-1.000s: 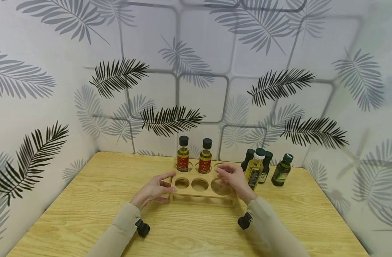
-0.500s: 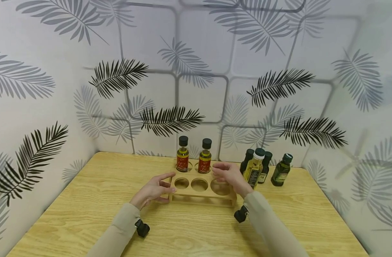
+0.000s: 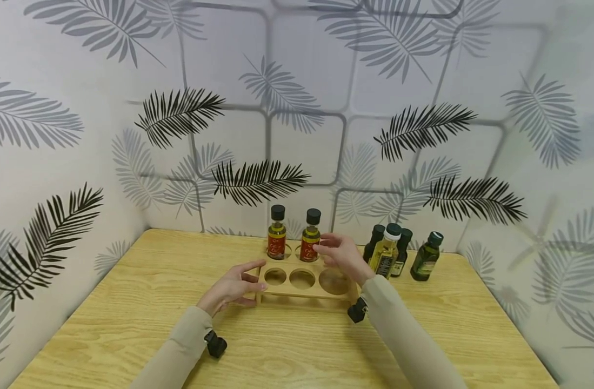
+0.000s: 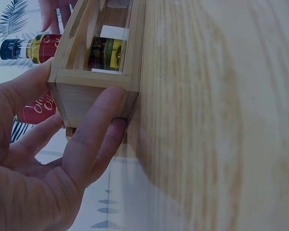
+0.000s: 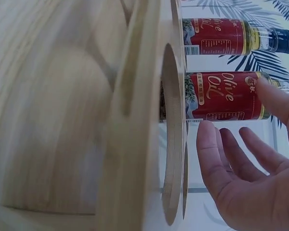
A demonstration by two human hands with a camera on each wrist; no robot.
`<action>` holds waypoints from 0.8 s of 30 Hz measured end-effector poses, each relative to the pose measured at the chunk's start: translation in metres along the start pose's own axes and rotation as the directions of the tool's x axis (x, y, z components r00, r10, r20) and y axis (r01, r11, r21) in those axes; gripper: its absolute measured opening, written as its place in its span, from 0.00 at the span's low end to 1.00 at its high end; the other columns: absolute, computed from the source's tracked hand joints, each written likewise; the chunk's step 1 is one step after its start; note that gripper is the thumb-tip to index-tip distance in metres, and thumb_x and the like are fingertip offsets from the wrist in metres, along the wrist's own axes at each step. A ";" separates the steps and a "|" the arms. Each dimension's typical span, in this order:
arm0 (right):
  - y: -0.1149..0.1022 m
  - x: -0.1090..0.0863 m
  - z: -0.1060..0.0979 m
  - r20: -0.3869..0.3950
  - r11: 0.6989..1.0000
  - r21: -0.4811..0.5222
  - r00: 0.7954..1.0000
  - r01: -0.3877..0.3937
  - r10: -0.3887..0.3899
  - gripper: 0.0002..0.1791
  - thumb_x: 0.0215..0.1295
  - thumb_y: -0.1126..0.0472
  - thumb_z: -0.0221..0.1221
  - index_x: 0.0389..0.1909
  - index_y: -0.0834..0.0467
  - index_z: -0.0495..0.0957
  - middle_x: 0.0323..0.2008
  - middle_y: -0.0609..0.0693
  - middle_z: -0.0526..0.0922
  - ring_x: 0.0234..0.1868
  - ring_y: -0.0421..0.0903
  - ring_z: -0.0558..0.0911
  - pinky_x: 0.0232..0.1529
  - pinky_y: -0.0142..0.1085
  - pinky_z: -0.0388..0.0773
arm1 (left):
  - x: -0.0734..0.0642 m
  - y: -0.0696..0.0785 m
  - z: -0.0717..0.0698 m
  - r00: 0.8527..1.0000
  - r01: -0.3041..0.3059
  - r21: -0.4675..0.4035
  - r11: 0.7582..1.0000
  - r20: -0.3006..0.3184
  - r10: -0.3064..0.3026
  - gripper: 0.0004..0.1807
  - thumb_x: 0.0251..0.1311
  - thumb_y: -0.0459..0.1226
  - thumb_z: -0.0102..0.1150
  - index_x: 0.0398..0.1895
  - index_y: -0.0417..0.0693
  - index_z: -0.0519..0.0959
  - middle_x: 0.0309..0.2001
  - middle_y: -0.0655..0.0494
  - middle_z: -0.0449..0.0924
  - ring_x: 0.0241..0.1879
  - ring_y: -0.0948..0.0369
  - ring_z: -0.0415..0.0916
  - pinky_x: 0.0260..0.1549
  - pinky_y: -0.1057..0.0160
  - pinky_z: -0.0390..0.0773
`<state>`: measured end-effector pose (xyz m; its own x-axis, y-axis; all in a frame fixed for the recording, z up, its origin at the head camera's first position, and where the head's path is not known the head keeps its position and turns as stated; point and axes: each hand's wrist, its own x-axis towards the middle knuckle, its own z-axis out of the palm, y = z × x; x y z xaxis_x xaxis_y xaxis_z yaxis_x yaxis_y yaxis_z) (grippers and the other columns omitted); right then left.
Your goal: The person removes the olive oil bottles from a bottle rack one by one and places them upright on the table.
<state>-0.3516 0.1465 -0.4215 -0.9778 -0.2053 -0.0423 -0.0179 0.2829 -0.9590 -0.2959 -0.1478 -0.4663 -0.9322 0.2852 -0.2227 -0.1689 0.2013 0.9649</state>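
A wooden bottle rack (image 3: 306, 295) with two rows of round holes stands on the table. Two olive oil bottles (image 3: 277, 240) with red labels and black caps sit upright in the back row, left and middle. My left hand (image 3: 233, 286) holds the rack's left end, thumb and fingers spread over its side panel (image 4: 86, 103). Around the middle bottle (image 5: 221, 96), my right hand (image 3: 344, 256) reaches from the right with fingers loosely parted. Its thumb overlaps the bottle near the shoulder, and a fingertip (image 5: 207, 130) lies right at the label's edge. The front row's holes hold nothing.
To the right of the rack stand a clear bottle of yellow oil (image 3: 385, 254) and several dark bottles. One green bottle (image 3: 427, 258) is apart, farthest right. Behind the table (image 3: 146, 302) rises a leaf-patterned wall (image 3: 306, 146).
My right hand has moved left from above the back-right hole to the middle olive oil bottle. My left hand has stayed on the rack's end, and the bottles have not moved.
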 end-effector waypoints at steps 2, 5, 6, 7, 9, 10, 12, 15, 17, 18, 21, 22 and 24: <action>-0.001 0.002 0.000 0.016 1.000 -0.002 1.000 0.014 -0.014 0.33 0.67 0.54 0.63 0.70 0.58 0.65 0.63 0.61 0.74 0.60 0.55 0.77 0.55 0.50 0.81 | 0.000 0.000 0.000 1.000 -0.002 0.004 1.000 -0.001 0.002 0.39 0.60 0.35 0.67 0.73 0.60 0.64 0.62 0.34 0.65 0.49 0.50 0.80 0.40 0.50 0.86; -0.003 0.004 0.001 0.042 1.000 0.003 0.999 0.027 -0.027 0.33 0.67 0.55 0.63 0.71 0.58 0.65 0.65 0.61 0.73 0.62 0.56 0.76 0.59 0.52 0.77 | 0.000 0.001 -0.001 1.000 0.005 0.002 1.000 -0.004 -0.005 0.38 0.60 0.35 0.67 0.73 0.61 0.64 0.61 0.35 0.66 0.48 0.51 0.80 0.40 0.50 0.86; -0.004 0.005 0.002 0.048 1.000 -0.001 0.998 0.031 -0.031 0.34 0.67 0.55 0.62 0.71 0.58 0.64 0.65 0.61 0.72 0.63 0.56 0.75 0.60 0.52 0.76 | 0.000 0.001 -0.001 1.000 0.006 0.002 1.000 -0.003 -0.006 0.39 0.60 0.35 0.67 0.73 0.60 0.64 0.61 0.35 0.66 0.47 0.52 0.80 0.40 0.50 0.86; -0.004 0.005 0.002 0.053 0.999 -0.005 0.998 0.036 -0.035 0.34 0.67 0.56 0.62 0.71 0.58 0.64 0.66 0.62 0.71 0.63 0.57 0.75 0.61 0.53 0.75 | 0.000 0.001 -0.001 1.000 0.005 0.004 1.000 -0.001 -0.005 0.39 0.60 0.35 0.67 0.74 0.60 0.64 0.61 0.35 0.66 0.47 0.52 0.80 0.40 0.50 0.86; -0.005 0.006 0.003 0.057 0.999 -0.006 0.998 0.038 -0.038 0.35 0.67 0.55 0.63 0.72 0.58 0.63 0.68 0.62 0.69 0.64 0.57 0.74 0.62 0.53 0.74 | 0.000 0.001 -0.001 1.000 0.006 0.004 1.000 0.002 -0.006 0.39 0.60 0.35 0.67 0.74 0.60 0.64 0.61 0.35 0.66 0.48 0.52 0.80 0.41 0.50 0.86; -0.005 0.007 0.003 0.059 0.999 -0.009 0.997 0.043 -0.042 0.37 0.67 0.55 0.63 0.73 0.58 0.61 0.68 0.63 0.68 0.64 0.57 0.74 0.62 0.54 0.74 | 0.000 0.001 0.000 1.000 0.003 0.006 1.000 0.003 -0.003 0.39 0.60 0.35 0.67 0.74 0.60 0.64 0.61 0.35 0.66 0.48 0.52 0.80 0.41 0.49 0.86; -0.004 0.008 0.004 0.057 0.998 -0.009 0.997 0.056 -0.055 0.38 0.67 0.55 0.63 0.74 0.59 0.59 0.68 0.63 0.67 0.64 0.58 0.73 0.61 0.53 0.75 | -0.001 0.002 0.000 1.000 -0.003 0.009 1.000 0.005 0.003 0.38 0.60 0.35 0.67 0.74 0.60 0.63 0.61 0.34 0.66 0.48 0.52 0.80 0.41 0.49 0.86; -0.004 0.009 0.005 0.056 0.998 -0.006 0.996 0.065 -0.064 0.38 0.67 0.55 0.63 0.74 0.59 0.59 0.68 0.63 0.68 0.64 0.57 0.73 0.58 0.52 0.77 | -0.001 0.002 0.001 1.000 -0.006 0.014 1.000 0.002 0.006 0.38 0.61 0.34 0.66 0.74 0.60 0.64 0.61 0.34 0.66 0.48 0.52 0.80 0.40 0.49 0.86; -0.004 0.011 0.006 0.046 0.998 -0.007 0.997 0.061 -0.060 0.38 0.66 0.55 0.64 0.74 0.58 0.60 0.68 0.62 0.69 0.65 0.58 0.72 0.58 0.52 0.77 | -0.001 0.002 0.002 1.000 -0.004 0.015 1.000 -0.002 0.004 0.38 0.61 0.34 0.66 0.74 0.60 0.64 0.60 0.35 0.67 0.47 0.52 0.80 0.39 0.49 0.86; -0.004 0.011 0.008 0.038 0.998 -0.011 0.998 0.054 -0.054 0.38 0.66 0.55 0.64 0.73 0.58 0.60 0.68 0.62 0.68 0.66 0.57 0.71 0.59 0.52 0.76 | -0.001 0.002 0.002 1.000 -0.003 0.014 1.000 -0.004 0.003 0.38 0.61 0.34 0.66 0.74 0.60 0.64 0.60 0.35 0.67 0.48 0.52 0.80 0.39 0.49 0.86; -0.004 0.014 0.011 0.032 0.998 -0.019 0.998 0.060 -0.060 0.37 0.65 0.55 0.64 0.72 0.57 0.62 0.67 0.62 0.70 0.67 0.58 0.71 0.61 0.53 0.75 | 0.000 0.000 0.001 1.000 -0.006 0.008 1.000 -0.007 0.006 0.38 0.61 0.34 0.66 0.74 0.60 0.64 0.61 0.34 0.67 0.49 0.51 0.80 0.40 0.49 0.86; -0.003 0.015 0.013 0.034 0.997 -0.017 0.997 0.069 -0.069 0.36 0.65 0.55 0.65 0.71 0.56 0.64 0.66 0.61 0.72 0.66 0.57 0.72 0.61 0.53 0.75 | 0.000 0.000 0.001 1.000 -0.006 0.005 1.000 -0.008 0.006 0.38 0.61 0.34 0.66 0.74 0.60 0.64 0.61 0.33 0.66 0.50 0.51 0.79 0.40 0.49 0.86; -0.002 0.017 0.015 0.041 0.995 -0.016 0.994 0.098 -0.097 0.33 0.66 0.57 0.64 0.70 0.57 0.66 0.63 0.61 0.75 0.64 0.57 0.74 0.61 0.50 0.76 | 0.000 0.000 0.001 1.000 -0.008 0.001 1.000 -0.008 0.008 0.38 0.61 0.34 0.66 0.74 0.59 0.64 0.61 0.33 0.66 0.50 0.50 0.79 0.40 0.49 0.86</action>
<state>-0.3655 0.1286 -0.4249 -0.9621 -0.2700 0.0393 -0.1166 0.2768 -0.9538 -0.2957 -0.1470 -0.4668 -0.9361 0.2792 -0.2139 -0.1612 0.1999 0.9665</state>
